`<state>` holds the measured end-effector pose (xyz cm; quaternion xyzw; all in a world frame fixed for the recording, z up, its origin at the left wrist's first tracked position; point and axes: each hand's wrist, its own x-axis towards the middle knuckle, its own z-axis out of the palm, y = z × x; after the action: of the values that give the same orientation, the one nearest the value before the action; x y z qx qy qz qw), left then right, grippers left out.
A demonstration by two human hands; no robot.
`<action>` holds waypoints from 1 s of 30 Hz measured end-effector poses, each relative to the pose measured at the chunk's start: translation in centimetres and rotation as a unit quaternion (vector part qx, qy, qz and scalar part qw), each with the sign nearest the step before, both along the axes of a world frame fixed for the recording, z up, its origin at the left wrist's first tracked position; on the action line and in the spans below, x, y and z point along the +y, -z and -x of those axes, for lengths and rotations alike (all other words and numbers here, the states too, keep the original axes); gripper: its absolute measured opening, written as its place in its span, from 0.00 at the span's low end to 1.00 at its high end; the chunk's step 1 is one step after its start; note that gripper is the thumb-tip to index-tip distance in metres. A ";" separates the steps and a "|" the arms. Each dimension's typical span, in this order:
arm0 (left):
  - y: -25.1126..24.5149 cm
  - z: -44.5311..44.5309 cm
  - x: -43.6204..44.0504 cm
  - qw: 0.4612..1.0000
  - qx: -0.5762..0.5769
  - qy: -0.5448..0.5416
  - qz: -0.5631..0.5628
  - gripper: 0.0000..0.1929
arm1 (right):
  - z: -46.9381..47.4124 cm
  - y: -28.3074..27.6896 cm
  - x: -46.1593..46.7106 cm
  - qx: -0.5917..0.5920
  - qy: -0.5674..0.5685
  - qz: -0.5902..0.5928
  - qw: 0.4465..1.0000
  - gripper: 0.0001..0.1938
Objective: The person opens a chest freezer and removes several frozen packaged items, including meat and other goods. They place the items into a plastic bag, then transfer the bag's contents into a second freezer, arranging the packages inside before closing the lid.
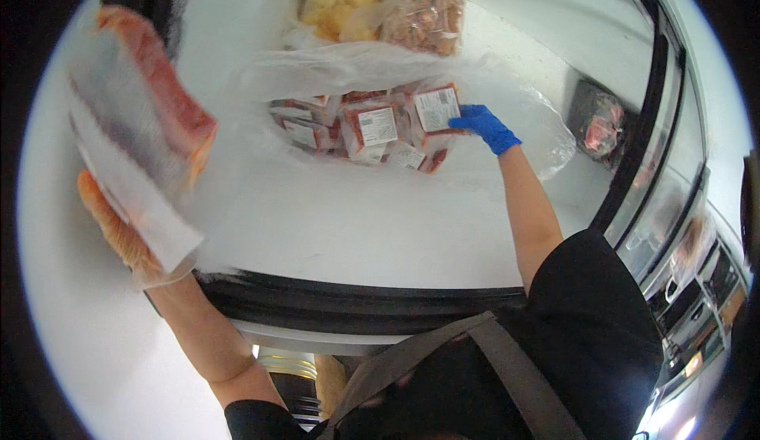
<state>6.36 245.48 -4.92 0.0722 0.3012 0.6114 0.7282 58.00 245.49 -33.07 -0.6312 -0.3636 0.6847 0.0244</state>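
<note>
My left hand [119,226], in a clear, loose glove, holds a large slab of meat [172,101] from below at the far left. Whitish film or paper [142,202] covers much of the slab. In a blue glove, my right hand [487,128] grips the right edge of a flat meat pack [438,109] bearing a white printed label. That pack lies on a heap of similar labelled packs [377,126], dark red through their clear wrapping. Around the heap spreads a large, clear plastic bag [332,69], its loose end reaching right past my wrist.
Behind the bag stand a bag of pale yellowish pieces [341,4] and a bag of brownish pieces [424,18]. A dark-wrapped pack [599,122] sits at the right. The white, freezer-like compartment has a black front rim [368,303] close to my body.
</note>
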 end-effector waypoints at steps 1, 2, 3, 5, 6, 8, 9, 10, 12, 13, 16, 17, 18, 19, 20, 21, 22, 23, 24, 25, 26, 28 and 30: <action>0.1 0.2 -0.6 0.999 -0.038 -0.025 0.019 0.31 | -0.2 0.2 -0.2 0.037 -0.011 0.020 0.999 0.22; 0.2 0.2 -1.0 0.997 -0.063 -0.043 0.031 0.29 | 0.0 0.6 -0.6 0.036 -0.016 0.048 0.998 0.22; 0.2 0.0 -1.4 0.994 -0.078 -0.056 0.043 0.27 | 0.6 1.3 -1.1 0.052 -0.035 0.039 0.997 0.22; -0.1 -0.7 -1.3 0.992 -0.092 -0.073 0.054 0.22 | 2.6 3.2 -2.3 0.071 -0.060 0.016 0.996 0.22; -0.3 -1.2 -1.1 0.991 -0.092 -0.073 0.056 0.20 | 3.8 4.4 -2.9 0.100 -0.066 -0.051 0.991 0.24; -0.9 -2.3 -0.6 0.994 -0.063 -0.067 0.058 0.20 | 7.6 7.6 -3.5 0.011 -0.106 -0.070 0.992 0.26; -1.0 -2.8 -0.4 0.995 -0.051 -0.063 0.059 0.20 | 9.1 8.8 -3.5 -0.015 -0.145 -0.099 0.984 0.28; -1.1 -3.1 -0.3 0.995 -0.059 -0.056 0.061 0.20 | 10.1 9.6 -3.4 -0.045 -0.188 -0.091 0.977 0.29; -1.2 -3.5 -0.3 0.994 -0.076 -0.046 0.061 0.20 | 11.8 10.7 -1.8 -0.018 -0.356 -0.164 0.920 0.31; -1.2 -3.5 -0.4 0.994 -0.068 -0.049 0.064 0.20 | 13.0 10.8 -1.5 -0.016 -0.370 -0.166 0.914 0.32; -1.0 -3.4 -0.8 0.994 -0.055 -0.061 0.075 0.20 | 14.3 9.3 -1.1 -0.035 -0.403 -0.225 0.886 0.35; -0.9 -3.3 -0.8 0.993 -0.053 -0.070 0.076 0.19 | 14.6 8.6 -1.3 -0.064 -0.424 -0.230 0.874 0.36; -0.9 -3.4 -0.8 0.993 -0.051 -0.079 0.076 0.19 | 14.9 7.8 -1.9 -0.057 -0.418 -0.235 0.876 0.38; -0.9 -3.5 -0.8 0.994 -0.061 -0.068 0.065 0.19 | 15.1 7.0 -2.5 -0.069 -0.426 -0.216 0.876 0.39; -0.9 -3.6 -0.7 0.994 -0.070 -0.057 0.057 0.19 | 15.3 6.3 -3.1 -0.069 -0.439 -0.210 0.871 0.41; -0.9 -3.8 -0.7 0.995 -0.079 -0.045 0.051 0.19 | 15.4 5.8 -3.6 -0.059 -0.414 -0.208 0.884 0.46; -1.0 -4.0 -0.7 0.995 -0.061 -0.055 0.057 0.19 | 15.5 5.4 -4.0 -0.073 -0.381 -0.191 0.902 0.46; -1.0 -4.2 -0.8 0.995 -0.043 -0.063 0.061 0.19 | 15.7 5.3 -4.3 -0.077 -0.349 -0.180 0.917 0.47; -1.0 -4.4 -0.8 0.995 -0.026 -0.071 0.064 0.20 | 15.8 5.2 -4.5 -0.089 -0.305 -0.188 0.929 0.47; -1.0 -4.5 -1.0 0.995 -0.029 -0.072 0.064 0.19 | 16.0 5.3 -4.6 -0.035 -0.301 -0.189 0.934 0.47; -0.9 -4.5 -1.1 0.995 -0.032 -0.073 0.064 0.18 | 16.3 5.6 -4.8 0.013 -0.286 -0.206 0.936 0.47; -0.6 -4.3 -1.4 0.996 -0.035 -0.072 0.047 0.17 | 17.0 6.2 -5.1 0.041 -0.298 -0.179 0.937 0.47; -0.2 -3.8 -1.4 0.997 -0.033 -0.066 0.007 0.16 | 17.7 6.6 -5.4 0.017 -0.338 -0.108 0.935 0.47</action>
<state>10.18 244.13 -4.75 0.0271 0.2857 0.6579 0.6962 40.34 240.12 -39.69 -0.4527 -0.6269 0.6196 -0.1346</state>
